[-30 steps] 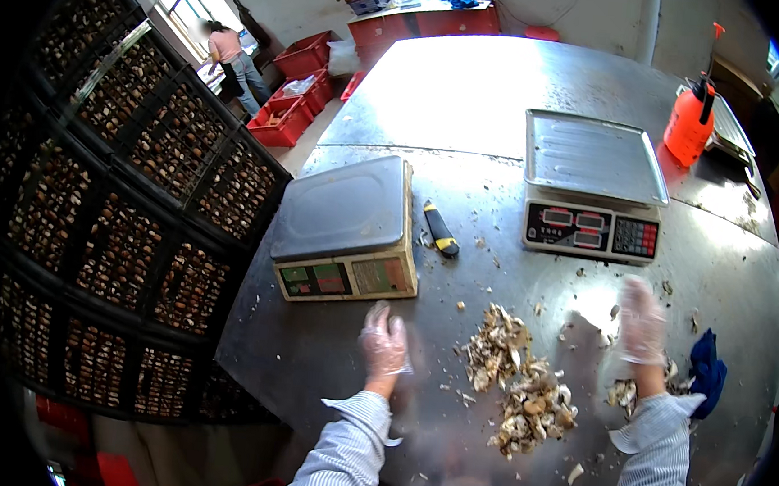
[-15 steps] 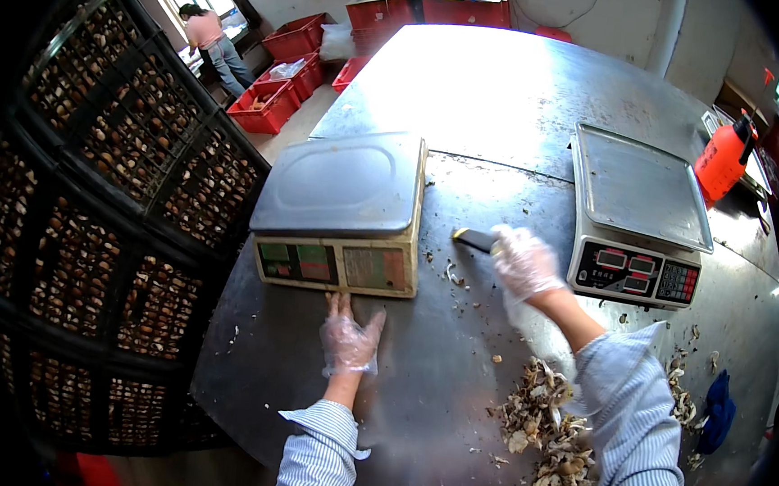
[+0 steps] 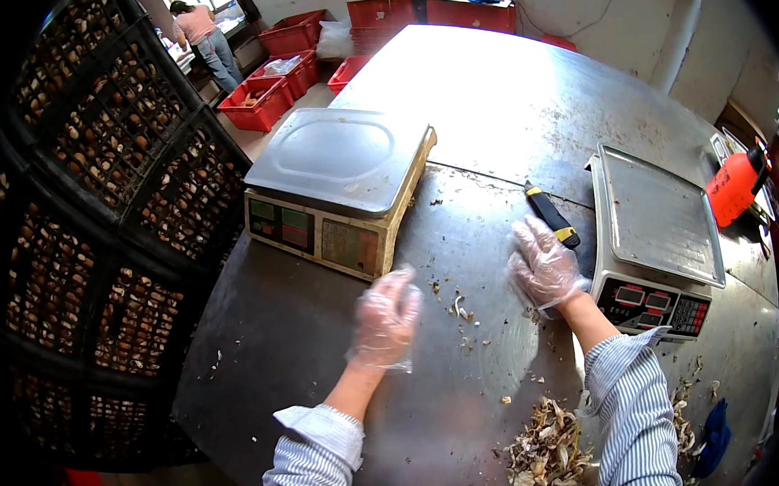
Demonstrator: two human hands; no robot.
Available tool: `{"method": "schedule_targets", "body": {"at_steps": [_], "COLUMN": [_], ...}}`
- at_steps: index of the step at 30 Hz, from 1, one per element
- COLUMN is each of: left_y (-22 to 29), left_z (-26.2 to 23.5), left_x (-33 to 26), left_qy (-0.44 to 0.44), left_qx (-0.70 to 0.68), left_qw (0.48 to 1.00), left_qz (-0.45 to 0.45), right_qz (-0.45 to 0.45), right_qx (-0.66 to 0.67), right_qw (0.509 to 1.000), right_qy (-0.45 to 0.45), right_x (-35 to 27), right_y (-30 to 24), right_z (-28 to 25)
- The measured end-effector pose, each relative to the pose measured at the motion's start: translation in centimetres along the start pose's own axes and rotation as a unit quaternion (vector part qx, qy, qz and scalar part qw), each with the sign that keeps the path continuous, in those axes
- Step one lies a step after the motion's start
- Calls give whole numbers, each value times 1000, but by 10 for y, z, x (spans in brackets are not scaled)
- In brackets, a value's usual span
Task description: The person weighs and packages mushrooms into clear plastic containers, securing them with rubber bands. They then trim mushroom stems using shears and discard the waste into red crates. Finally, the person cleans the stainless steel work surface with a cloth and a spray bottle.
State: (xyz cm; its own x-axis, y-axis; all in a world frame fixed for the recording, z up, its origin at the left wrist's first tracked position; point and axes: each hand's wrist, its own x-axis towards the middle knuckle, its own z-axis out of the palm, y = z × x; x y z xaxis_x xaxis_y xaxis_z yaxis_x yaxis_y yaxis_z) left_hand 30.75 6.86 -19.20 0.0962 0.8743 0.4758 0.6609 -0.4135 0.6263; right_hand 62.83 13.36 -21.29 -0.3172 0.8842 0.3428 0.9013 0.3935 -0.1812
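A large steel table fills the view, seen from above. Left of the table stand stacked black crates, their slots showing brown mushrooms. Beyond the crates, red bins sit on the floor, and a person bends beside them. On the table's left part rests a weighing scale with a steel pan and a coloured keypad. A second weighing scale sits on the table's right part. Past that second scale, at the table's far right edge, stands an orange bottle. At the table's near right edge lies a pile of mushroom trimmings, with a blue cloth just right of it. Between the two scales lies a black-and-yellow knife. The right hand, in a clear plastic glove, lies spread and flat on the table just below the knife, holding nothing. The left hand, gloved too and blurred, is loosely open and empty, just in front of the first scale. Small scraps lie between both hands.
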Motion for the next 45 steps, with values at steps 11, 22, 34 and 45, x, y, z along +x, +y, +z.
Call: {"method": "schedule_targets", "body": {"at_steps": [11, 22, 34, 45], "left_y": [89, -24, -73, -58], "left_z": [19, 23, 44, -26], "left_x": [-17, 11, 64, 51], "left_qy": [-188, 50, 142, 134], "left_qx": [-127, 319, 326, 316], "left_qw": [966, 926, 877, 895], "left_qz": [122, -196, -323, -284], "right_qz": [-224, 578, 656, 315], "right_qx": [200, -316, -36, 345], "right_qw": [943, 751, 752, 868], "right_qy": [-146, -44, 47, 172], "right_x": [-124, -485, -575, -209], "right_y": [-71, 163, 171, 95], "right_z": [-131, -263, -287, -227]}}
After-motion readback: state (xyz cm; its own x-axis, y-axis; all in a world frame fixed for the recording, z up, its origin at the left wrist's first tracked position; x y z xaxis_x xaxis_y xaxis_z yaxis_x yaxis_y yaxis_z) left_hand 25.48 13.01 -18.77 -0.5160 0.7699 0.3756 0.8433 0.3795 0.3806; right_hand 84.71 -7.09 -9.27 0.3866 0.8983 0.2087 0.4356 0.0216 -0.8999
